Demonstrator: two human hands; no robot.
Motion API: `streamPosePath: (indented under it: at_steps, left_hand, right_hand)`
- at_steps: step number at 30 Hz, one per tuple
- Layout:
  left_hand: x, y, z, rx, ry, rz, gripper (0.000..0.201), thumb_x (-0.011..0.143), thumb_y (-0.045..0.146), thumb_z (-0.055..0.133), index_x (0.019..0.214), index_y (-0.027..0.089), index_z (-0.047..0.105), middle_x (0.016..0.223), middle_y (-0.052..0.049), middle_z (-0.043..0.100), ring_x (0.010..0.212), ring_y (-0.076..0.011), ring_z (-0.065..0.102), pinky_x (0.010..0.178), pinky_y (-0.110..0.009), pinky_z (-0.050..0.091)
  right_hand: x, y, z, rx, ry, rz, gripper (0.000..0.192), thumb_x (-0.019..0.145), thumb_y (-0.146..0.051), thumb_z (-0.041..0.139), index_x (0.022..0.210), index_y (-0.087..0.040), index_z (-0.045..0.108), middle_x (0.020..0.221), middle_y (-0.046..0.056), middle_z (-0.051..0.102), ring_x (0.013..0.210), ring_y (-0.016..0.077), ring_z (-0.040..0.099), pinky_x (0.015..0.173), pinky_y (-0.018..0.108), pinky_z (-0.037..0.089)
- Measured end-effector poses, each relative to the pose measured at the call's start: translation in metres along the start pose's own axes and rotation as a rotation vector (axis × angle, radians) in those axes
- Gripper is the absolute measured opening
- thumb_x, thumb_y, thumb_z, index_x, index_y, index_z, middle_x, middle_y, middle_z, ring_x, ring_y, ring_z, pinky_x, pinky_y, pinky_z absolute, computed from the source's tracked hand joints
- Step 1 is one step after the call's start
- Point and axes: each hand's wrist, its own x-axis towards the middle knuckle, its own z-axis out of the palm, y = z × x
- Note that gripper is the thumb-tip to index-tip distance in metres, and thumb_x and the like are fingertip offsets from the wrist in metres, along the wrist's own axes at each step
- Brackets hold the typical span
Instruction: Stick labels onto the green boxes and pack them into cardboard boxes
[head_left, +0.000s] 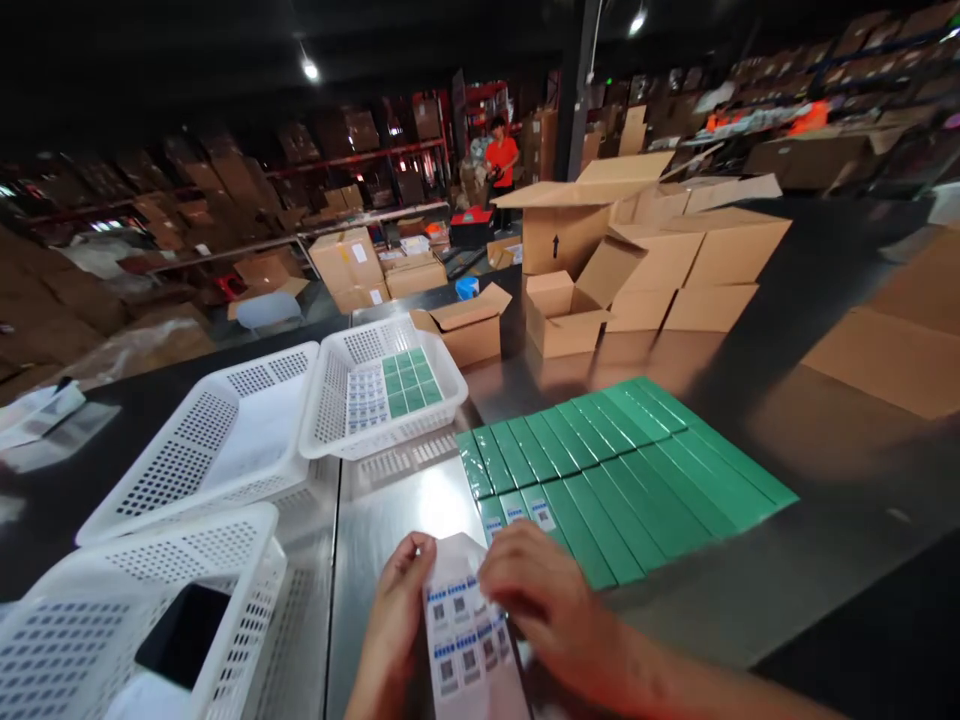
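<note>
Closest of all are two bare hands over a shiny metal table. Fingers of the left hand pinch the left edge of a long white sheet of small blue-and-white sticker labels, and the right hand lies on top of its right side with fingers curled down onto the stickers. That sheet runs long-ways from the person's body out toward the far side of the table. Just past the hands lie flat green boxes packed side by side in rows; three near ones already wear stickers. To the left sit white plastic baskets full of holes; one holds more green boxes. Farther back stand brown cardboard boxes, and a person in an orange shirt stands far off.
</note>
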Motion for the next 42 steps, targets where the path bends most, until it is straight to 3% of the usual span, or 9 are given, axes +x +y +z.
streamPosePath:
  at_steps: [6, 10, 12, 21, 27, 32, 36, 39, 42]
  left_hand:
    - [-0.002, 0.004, -0.006, 0.053, 0.061, 0.007, 0.05, 0.051, 0.048, 0.094, 0.071, 0.018, 0.06, 0.054, 0.006, 0.056, 0.046, -0.0081, 0.048, 0.046, -0.017, 0.036]
    - [-0.001, 0.001, -0.006, 0.1, 0.054, 0.008, 0.048, 0.052, 0.049, 0.093, 0.071, 0.018, 0.062, 0.056, 0.005, 0.058, 0.047, -0.0079, 0.049, 0.045, -0.017, 0.038]
    - [0.001, -0.001, -0.005, 0.12, 0.058, 0.011, 0.049, 0.052, 0.05, 0.093, 0.071, 0.017, 0.062, 0.055, 0.005, 0.058, 0.045, -0.0076, 0.049, 0.044, -0.017, 0.038]
    - [0.004, 0.001, -0.006, 0.124, 0.082, -0.01, 0.05, 0.05, 0.05, 0.093, 0.071, 0.018, 0.06, 0.052, 0.006, 0.057, 0.043, -0.008, 0.047, 0.042, -0.017, 0.037]
    - [0.003, 0.0, -0.002, 0.115, 0.062, -0.014, 0.05, 0.051, 0.05, 0.093, 0.072, 0.017, 0.061, 0.055, 0.005, 0.057, 0.046, -0.0087, 0.049, 0.045, -0.018, 0.038]
    - [0.002, -0.001, -0.002, 0.098, 0.049, -0.002, 0.05, 0.055, 0.053, 0.091, 0.07, 0.018, 0.058, 0.053, 0.006, 0.052, 0.046, -0.0081, 0.046, 0.044, -0.017, 0.033]
    - [0.003, -0.005, -0.002, 0.071, -0.01, 0.012, 0.05, 0.062, 0.056, 0.087, 0.07, 0.018, 0.056, 0.054, 0.006, 0.05, 0.047, -0.0082, 0.044, 0.047, -0.019, 0.035]
    - [0.001, -0.005, -0.004, 0.063, -0.027, 0.042, 0.048, 0.064, 0.054, 0.087, 0.07, 0.018, 0.056, 0.055, 0.006, 0.05, 0.048, -0.0081, 0.043, 0.047, -0.019, 0.034]
    - [-0.002, -0.001, -0.006, 0.053, 0.003, 0.078, 0.048, 0.063, 0.055, 0.087, 0.07, 0.018, 0.057, 0.057, 0.006, 0.051, 0.05, -0.0085, 0.044, 0.048, -0.019, 0.035]
  right_hand:
    - [0.01, 0.036, -0.092, -0.114, 0.046, 0.672, 0.015, 0.088, -0.035, 0.065, 0.094, -0.021, 0.068, 0.083, 0.002, 0.069, 0.077, 0.0177, 0.062, 0.072, 0.031, 0.048]
    - [0.008, 0.07, -0.12, 0.027, -0.182, 0.941, 0.064, 0.079, -0.031, 0.071, 0.138, -0.024, 0.046, 0.073, -0.004, 0.065, 0.066, 0.0151, 0.059, 0.061, 0.026, 0.045]
    - [0.007, 0.08, -0.117, 0.134, -0.281, 1.006, 0.079, 0.077, -0.028, 0.071, 0.145, -0.023, 0.031, 0.071, -0.005, 0.065, 0.063, 0.0147, 0.059, 0.057, 0.024, 0.044]
    - [0.016, 0.09, -0.095, 0.139, -0.397, 1.102, 0.051, 0.072, -0.016, 0.067, 0.112, -0.023, 0.036, 0.059, -0.009, 0.061, 0.053, 0.0142, 0.057, 0.052, 0.024, 0.042]
    - [0.024, 0.089, -0.092, -0.162, -0.48, 1.088, 0.052, 0.069, -0.014, 0.069, 0.11, -0.025, 0.039, 0.063, -0.008, 0.062, 0.057, 0.0159, 0.059, 0.054, 0.026, 0.04]
    - [0.032, 0.085, -0.098, -0.505, -0.573, 0.889, 0.047, 0.065, -0.024, 0.08, 0.104, -0.023, 0.054, 0.065, -0.005, 0.057, 0.066, 0.0199, 0.058, 0.058, 0.028, 0.036]
    - [0.026, 0.062, -0.075, -0.203, -0.418, 0.769, 0.031, 0.077, -0.028, 0.072, 0.104, -0.023, 0.057, 0.077, -0.003, 0.061, 0.071, 0.0165, 0.058, 0.065, 0.028, 0.043]
    - [0.013, 0.04, -0.037, 0.139, -0.379, 0.78, 0.05, 0.072, -0.03, 0.078, 0.116, -0.025, 0.057, 0.104, 0.002, 0.064, 0.09, 0.0174, 0.061, 0.074, 0.028, 0.049]
    - [0.001, 0.029, -0.001, 0.458, -0.455, 0.907, 0.066, 0.066, -0.027, 0.079, 0.125, -0.026, 0.051, 0.106, 0.001, 0.061, 0.076, 0.0132, 0.062, 0.062, 0.024, 0.049]
